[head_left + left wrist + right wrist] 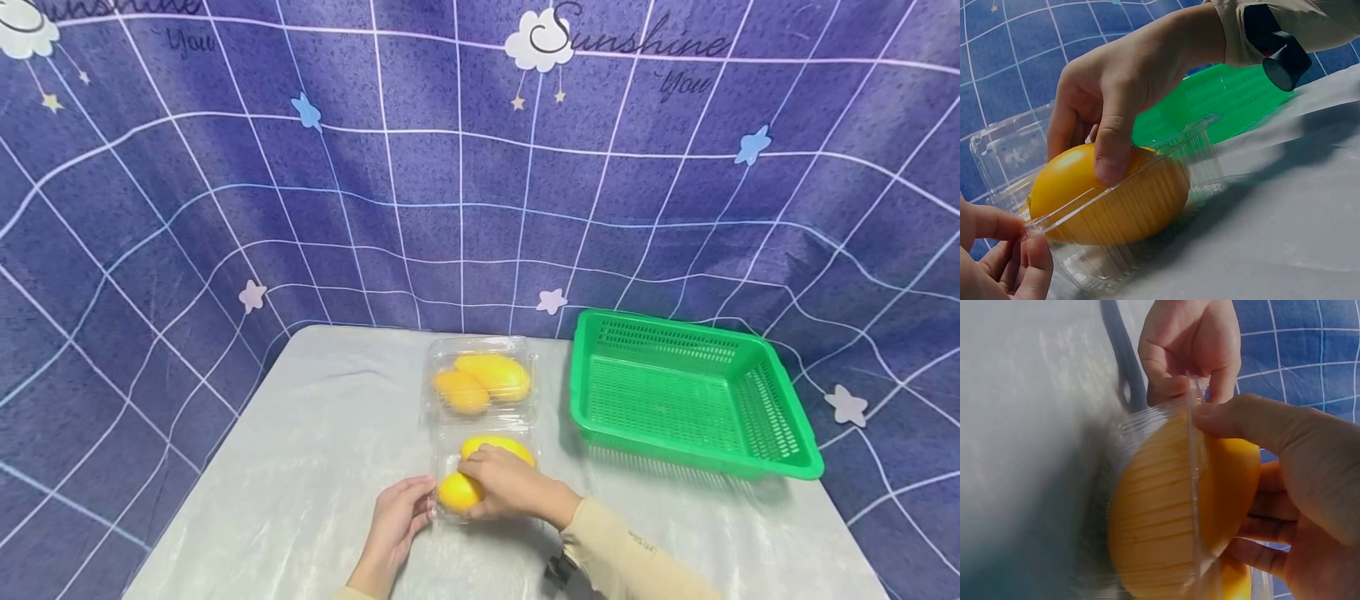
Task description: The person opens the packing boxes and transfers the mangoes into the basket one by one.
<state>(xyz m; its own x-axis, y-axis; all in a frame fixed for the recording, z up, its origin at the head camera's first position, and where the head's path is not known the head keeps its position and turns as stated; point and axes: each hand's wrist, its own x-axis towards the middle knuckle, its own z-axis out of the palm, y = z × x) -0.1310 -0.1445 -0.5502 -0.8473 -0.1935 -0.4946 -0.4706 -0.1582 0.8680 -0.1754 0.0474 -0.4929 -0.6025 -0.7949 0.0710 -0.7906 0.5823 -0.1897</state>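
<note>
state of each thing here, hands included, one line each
near clear container: open at top
front fruit: in near clear container, gripped
rear fruit: just behind front fruit
far clear container: holds yellow fruit, lid unclear
green basket: upright, open-topped
left hand: pinching near clear container's edge
right hand: gripping front fruit

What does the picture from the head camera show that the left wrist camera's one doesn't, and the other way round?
Only the head view: the white clouds and the two farthest yellow fruits.

Only the left wrist view: clear detail of the ribs on the near clear box.

Both: the left hand at that box's edge, the right hand gripping a yellow fruit, and the green basket.
</note>
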